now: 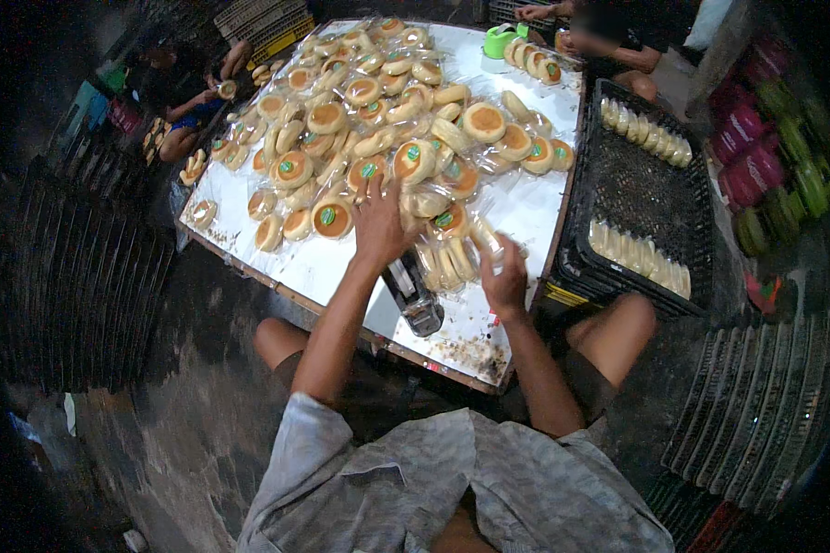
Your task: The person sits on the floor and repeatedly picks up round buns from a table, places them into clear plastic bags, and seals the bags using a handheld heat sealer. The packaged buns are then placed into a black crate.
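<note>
A big heap of round, flat buns in clear plastic bags covers much of the white tabletop [387, 304]. My left hand [382, 225] reaches over the near side of the heap, its fingertips at a bagged bun with a green sticker [366, 173]; whether it grips the bun cannot be told. My right hand [505, 275] has its thumb and fingers around a bagged bun [485, 235] standing on edge. Left of that bun, several bagged buns [446, 265] stand on edge in a short row. A black tape dispenser [418, 304] lies below my left hand, near the table's front edge.
A black plastic crate [636, 276] at the table's right holds two rows of bagged buns. A green tape dispenser [499, 43] and a bun row [534, 61] lie at the far right corner. Co-workers sit at far left [180, 90] and far right [622, 52]. Stacked crates [754, 408] stand lower right.
</note>
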{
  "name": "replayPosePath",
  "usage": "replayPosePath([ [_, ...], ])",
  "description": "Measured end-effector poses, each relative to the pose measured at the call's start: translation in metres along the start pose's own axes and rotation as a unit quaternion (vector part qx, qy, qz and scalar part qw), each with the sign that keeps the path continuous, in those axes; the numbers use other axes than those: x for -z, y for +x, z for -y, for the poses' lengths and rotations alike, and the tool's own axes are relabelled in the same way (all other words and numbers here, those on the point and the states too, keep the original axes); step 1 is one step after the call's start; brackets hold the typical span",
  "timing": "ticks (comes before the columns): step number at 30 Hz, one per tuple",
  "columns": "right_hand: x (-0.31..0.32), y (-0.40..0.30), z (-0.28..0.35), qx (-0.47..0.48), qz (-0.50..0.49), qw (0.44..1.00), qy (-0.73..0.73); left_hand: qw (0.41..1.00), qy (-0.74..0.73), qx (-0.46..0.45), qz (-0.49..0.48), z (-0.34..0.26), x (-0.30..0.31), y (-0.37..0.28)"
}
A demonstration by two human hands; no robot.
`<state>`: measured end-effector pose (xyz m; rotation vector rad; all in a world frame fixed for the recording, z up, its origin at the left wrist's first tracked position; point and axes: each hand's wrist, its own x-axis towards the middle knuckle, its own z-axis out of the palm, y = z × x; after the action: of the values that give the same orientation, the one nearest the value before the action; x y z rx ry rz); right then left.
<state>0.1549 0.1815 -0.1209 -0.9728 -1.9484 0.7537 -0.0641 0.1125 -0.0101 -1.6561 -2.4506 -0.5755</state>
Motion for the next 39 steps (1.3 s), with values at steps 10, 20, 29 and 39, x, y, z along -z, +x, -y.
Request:
replayPosePath([
  [10, 0.048, -0.012, 0.101, 0.111, 0.032, 0.993, 0.015, 0.962, -0.259, -0.053, 0.064, -0.042, 0.077, -0.033],
  [20, 0.050, -0.034, 0.131, 0.063, 0.217, 0.966, 0.127, 0.655, -0.749, 0.091, 0.038, -0.028, 0.078, -0.126],
  [29, 0.061, -0.045, 0.134, 0.048, 0.242, 0.950, 0.192, 0.679, -0.653, 0.328, 0.064, -0.056, 0.059, -0.179],
  [39, 0.028, -0.058, 0.161, 0.049, 0.060, 0.989, 0.129, 0.745, -0.613, 0.262, 0.009, -0.043, 0.076, -0.163],
])
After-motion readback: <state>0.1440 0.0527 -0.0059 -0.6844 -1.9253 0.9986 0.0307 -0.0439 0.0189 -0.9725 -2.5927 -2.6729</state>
